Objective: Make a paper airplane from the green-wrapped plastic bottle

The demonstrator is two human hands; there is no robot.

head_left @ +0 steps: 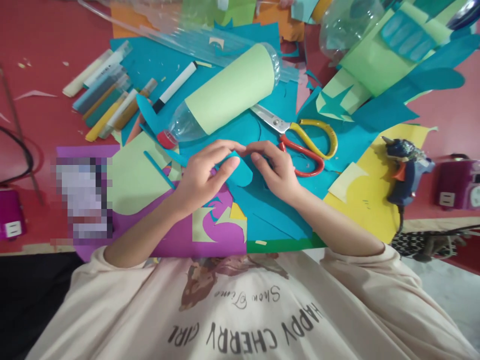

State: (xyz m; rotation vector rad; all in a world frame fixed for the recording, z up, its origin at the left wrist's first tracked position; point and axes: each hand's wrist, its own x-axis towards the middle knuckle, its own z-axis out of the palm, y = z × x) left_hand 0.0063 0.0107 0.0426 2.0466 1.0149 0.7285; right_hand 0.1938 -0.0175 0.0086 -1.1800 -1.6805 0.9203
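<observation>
My left hand (204, 172) and my right hand (275, 167) meet over a small rounded piece of teal paper (243, 172). Both pinch it, fingertips touching at its top edge. It rests above a larger teal sheet (273, 215) and a purple sheet (176, 240). Just beyond my hands lies a clear plastic bottle (225, 97) with a red cap, wrapped in light green paper. Scissors (303, 137) with red and yellow handles lie right of the bottle, close to my right hand.
A blue glue gun (407, 170) rests on yellow paper (371, 200) at the right. Several glue sticks and markers (108, 97) lie at the upper left. More paper scraps and another clear bottle (348, 25) crowd the far side of the red table (45, 45).
</observation>
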